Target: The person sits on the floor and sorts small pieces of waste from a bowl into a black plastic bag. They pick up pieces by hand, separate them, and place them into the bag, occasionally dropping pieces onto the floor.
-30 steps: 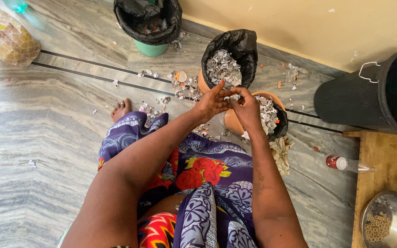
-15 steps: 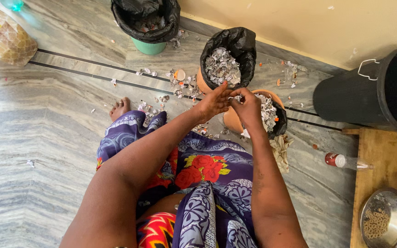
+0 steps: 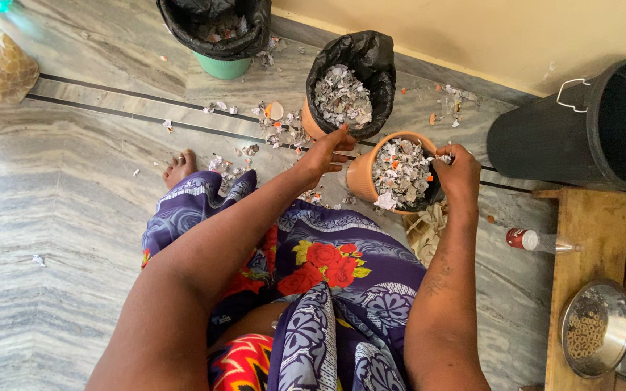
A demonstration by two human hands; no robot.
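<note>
Your right hand (image 3: 459,170) pinches a paper scrap (image 3: 444,157) in closed fingers at the far rim of the orange pot (image 3: 362,174), your left hand (image 3: 327,150) rests loosely open beside it, so a bump could tip the full pot onto the floor (image 3: 59,210).

You are sitting on the floor of a home, it seems, in a room corner. The marble-patterned floor (image 3: 52,217) with dark inlaid lines meets a plain cream wall (image 3: 472,36). Around you stand household bins lined with black bags (image 3: 219,29), a clay pot (image 3: 371,174) of scraps, a black bucket (image 3: 581,130), and a low wooden bench (image 3: 588,239) carrying a steel bowl (image 3: 595,329).
</note>
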